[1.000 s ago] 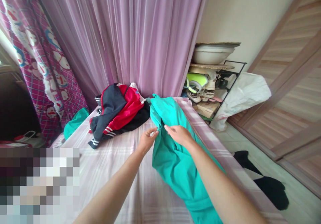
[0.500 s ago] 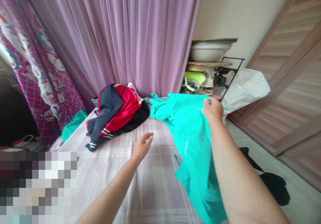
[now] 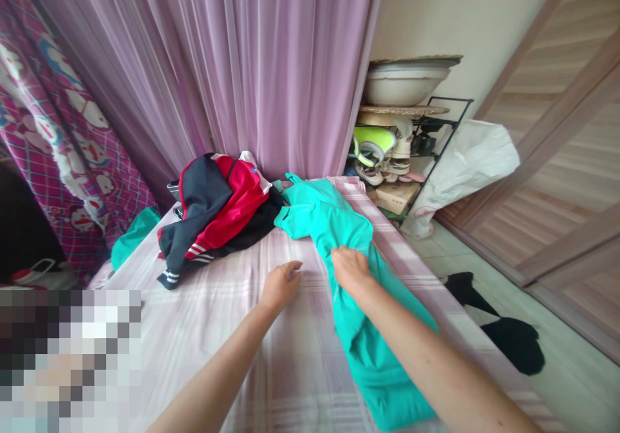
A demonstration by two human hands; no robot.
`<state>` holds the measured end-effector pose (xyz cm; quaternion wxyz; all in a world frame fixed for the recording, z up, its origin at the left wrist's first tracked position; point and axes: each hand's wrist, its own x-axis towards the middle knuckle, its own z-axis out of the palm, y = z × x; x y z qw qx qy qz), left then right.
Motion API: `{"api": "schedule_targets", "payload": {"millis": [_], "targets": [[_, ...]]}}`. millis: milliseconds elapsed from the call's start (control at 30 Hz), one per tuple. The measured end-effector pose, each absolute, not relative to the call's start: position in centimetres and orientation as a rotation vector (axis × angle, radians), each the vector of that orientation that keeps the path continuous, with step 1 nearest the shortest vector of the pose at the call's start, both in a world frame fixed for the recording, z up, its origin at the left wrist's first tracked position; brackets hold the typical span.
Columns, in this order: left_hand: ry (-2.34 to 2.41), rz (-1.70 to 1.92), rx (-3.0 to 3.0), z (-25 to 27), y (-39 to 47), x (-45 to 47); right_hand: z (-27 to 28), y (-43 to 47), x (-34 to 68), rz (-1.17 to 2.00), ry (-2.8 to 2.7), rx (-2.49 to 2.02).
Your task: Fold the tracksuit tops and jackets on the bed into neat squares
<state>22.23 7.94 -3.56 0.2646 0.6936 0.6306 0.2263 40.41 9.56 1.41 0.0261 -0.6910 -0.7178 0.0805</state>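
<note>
While the right hand [image 3: 349, 269] rests on the teal garment [image 3: 339, 258], its fingers are curled into the cloth and gather a fold of it; whether the fold is pinched firmly or only pressed down cannot be told from this angle. The garment lies lengthwise along the right side of the bed [image 3: 217, 329] (a surface covered with a pale pink checked sheet), with its upper end bunched near the far edge and its lower end running toward the near edge beneath the right forearm.

The left hand [image 3: 281, 284] lies on the bare sheet just beside the garment, palm down, fingers loosely spread, gripping nothing.

At the far edge of the bed, left of the garment and touching its upper end, sits a pile of red and navy clothing [image 3: 217, 207]. Behind it hangs a mauve curtain [image 3: 261, 64]. To the right of the bed stands a black wire rack [image 3: 411, 155] with shoes on it and a white basin [image 3: 404, 81] on top. A dark cloth [image 3: 504, 339] lies on the floor.
</note>
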Motion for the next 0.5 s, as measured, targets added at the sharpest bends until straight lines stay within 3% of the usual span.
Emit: {"api": "schedule_targets", "payload": {"millis": [100, 167, 233, 500], "targets": [[1.766, 0.549, 1.885, -3.2, 8.1, 21.7, 2.4, 12.7, 44.8, 0.404, -2.000, -2.069], [1.768, 0.543, 1.887, -3.0, 8.3, 21.8, 3.5, 14.7, 47.7, 0.735, -1.522, -1.759], [1.740, 0.555, 1.876, -2.8, 8.4, 22.5, 4.6, 16.2, 50.0, 0.868, -1.289, -1.559], [1.622, 0.477, 1.749, -2.5, 9.1, 27.6, 7.2, 18.3, 52.1, 1.238, -0.984, -1.108]]}}
